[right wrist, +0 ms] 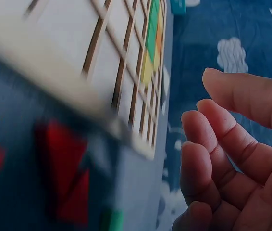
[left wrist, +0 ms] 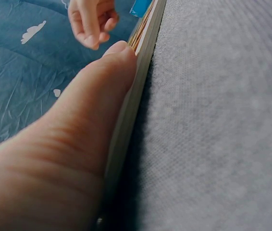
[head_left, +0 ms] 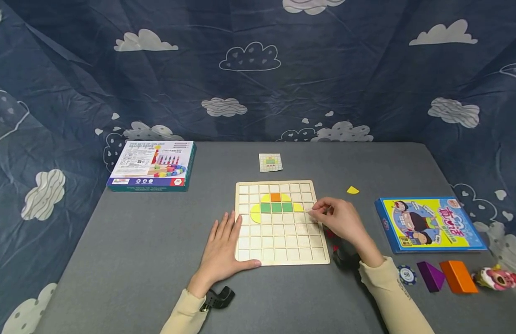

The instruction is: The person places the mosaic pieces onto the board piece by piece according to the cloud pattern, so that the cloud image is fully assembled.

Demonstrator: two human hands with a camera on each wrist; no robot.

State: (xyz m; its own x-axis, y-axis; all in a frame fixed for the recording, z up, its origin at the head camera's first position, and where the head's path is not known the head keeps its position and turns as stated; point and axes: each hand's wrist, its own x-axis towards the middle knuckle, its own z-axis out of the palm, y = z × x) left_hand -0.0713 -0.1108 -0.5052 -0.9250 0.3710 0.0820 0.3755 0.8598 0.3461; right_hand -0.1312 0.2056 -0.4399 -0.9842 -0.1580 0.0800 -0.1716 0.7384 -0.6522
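A wooden grid board [head_left: 283,241] lies on the table with coloured pieces in its upper cells. Three green squares [head_left: 276,208] form a row, an orange square [head_left: 275,197] sits above, and yellow rounded pieces [head_left: 255,213] flank them. My left hand [head_left: 224,250] rests at the board's left edge, fingers straight, thumb along the near edge. Over the right edge hovers my right hand [head_left: 341,218], its fingers loosely bent; in the right wrist view a gap shows between thumb and fingertips [right wrist: 201,122], with nothing held. Red triangular pieces [right wrist: 71,178] and a green piece [right wrist: 112,220] lie beside the board, partly hidden by the right hand in the head view.
Behind the board lies a small pattern card [head_left: 270,162]. A loose yellow piece [head_left: 353,190] is to the right. Boxes stand at left [head_left: 151,164] and right [head_left: 433,225]. Near the right box are a chip [head_left: 407,275], purple prism [head_left: 431,276], orange block [head_left: 459,277] and figurine [head_left: 497,278].
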